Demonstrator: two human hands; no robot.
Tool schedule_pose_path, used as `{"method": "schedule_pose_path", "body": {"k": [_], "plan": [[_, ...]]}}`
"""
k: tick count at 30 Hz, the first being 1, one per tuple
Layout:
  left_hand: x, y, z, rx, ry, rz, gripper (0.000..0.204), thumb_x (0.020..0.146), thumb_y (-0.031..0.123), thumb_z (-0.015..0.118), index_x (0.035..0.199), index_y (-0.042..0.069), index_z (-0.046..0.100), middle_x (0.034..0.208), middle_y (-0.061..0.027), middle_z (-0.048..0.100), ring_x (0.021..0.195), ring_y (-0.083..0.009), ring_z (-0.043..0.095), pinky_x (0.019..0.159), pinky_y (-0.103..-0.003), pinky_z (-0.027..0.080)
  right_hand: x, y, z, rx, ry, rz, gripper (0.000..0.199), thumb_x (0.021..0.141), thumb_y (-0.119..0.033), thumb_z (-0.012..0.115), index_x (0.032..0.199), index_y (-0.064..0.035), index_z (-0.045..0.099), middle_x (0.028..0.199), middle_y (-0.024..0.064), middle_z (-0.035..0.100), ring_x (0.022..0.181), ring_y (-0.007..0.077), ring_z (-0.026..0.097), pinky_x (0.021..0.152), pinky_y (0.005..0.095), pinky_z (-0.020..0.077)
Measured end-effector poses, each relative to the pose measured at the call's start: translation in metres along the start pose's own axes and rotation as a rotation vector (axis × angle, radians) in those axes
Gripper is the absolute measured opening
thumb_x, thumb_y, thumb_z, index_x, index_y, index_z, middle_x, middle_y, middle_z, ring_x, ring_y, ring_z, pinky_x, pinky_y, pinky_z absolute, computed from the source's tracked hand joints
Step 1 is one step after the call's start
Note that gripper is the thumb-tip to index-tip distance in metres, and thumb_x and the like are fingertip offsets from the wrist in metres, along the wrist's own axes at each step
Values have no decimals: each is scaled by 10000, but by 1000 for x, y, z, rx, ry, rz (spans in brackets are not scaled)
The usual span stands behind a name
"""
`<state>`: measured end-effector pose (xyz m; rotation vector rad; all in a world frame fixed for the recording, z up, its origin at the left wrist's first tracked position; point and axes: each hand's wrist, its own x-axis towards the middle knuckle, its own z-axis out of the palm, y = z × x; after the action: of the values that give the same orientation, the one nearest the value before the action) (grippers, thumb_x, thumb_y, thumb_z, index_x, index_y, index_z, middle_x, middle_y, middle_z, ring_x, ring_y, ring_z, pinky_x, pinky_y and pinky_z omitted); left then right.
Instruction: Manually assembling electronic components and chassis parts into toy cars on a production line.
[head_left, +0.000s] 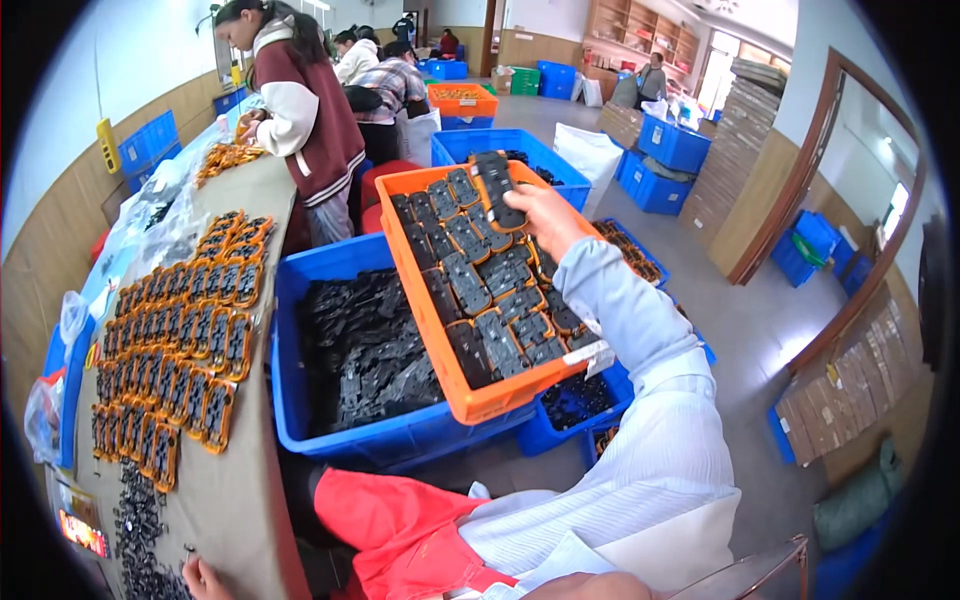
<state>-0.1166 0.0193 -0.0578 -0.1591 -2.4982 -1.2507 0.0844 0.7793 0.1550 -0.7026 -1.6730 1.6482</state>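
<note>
My right hand [545, 215] reaches over the orange tray's [440, 340] far edge, fingers clasping a black part [497, 188]. Beneath sits a blue bin [300, 400]. My left hand [205, 578] rests at the counter's [235, 500] near edge, fingers unclear.

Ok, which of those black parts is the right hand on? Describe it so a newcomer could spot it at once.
Find the orange tray resting tilted across the blue bins beside the long table. At its far end, the right hand grips one long black part. Unlike the others lying packed flat in rows, this one is lifted above the tray's rim.
</note>
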Motion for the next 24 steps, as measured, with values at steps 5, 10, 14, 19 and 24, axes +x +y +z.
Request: {"method": "schedule_pose_path", "body": {"k": [5,10,14,19,24], "plan": [[-28,9,-41,6,57,-58,163,929,105,651,986,-44,683,911,-116,695,824,-203,613,777,-333,511,94,12,-61,103,224,6,281,964,-162,596,1187,3,634,1023,100,717,874,206,711,779,364,581],[-26,24,-38,-134,18,-133,112,935,85,613,907,-9,667,838,-77,678,766,-169,611,720,-307,517,186,50,-118,46,217,-117,289,959,-128,609,1216,3,633,989,102,710,827,213,701,760,361,574],[-31,32,-36,-50,19,-349,263,993,227,618,1136,9,651,1056,-127,667,948,-221,600,840,-328,513,243,81,-127,-34,294,-332,373,898,-61,679,1260,13,625,1019,132,714,845,206,694,773,350,560],[-15,15,-27,162,73,-296,291,969,224,638,1102,-32,677,1075,-192,684,960,-269,611,896,-352,500,285,112,-141,-320,487,-351,403,852,-81,735,1240,-6,655,1026,142,729,867,221,700,786,359,550],[-8,-99,-49,150,103,-83,141,965,119,613,1019,-12,614,920,-57,621,846,-147,555,781,-278,463,316,138,-156,-580,533,-279,419,818,-182,775,1202,-41,687,1037,150,740,902,250,713,834,384,538]]}}
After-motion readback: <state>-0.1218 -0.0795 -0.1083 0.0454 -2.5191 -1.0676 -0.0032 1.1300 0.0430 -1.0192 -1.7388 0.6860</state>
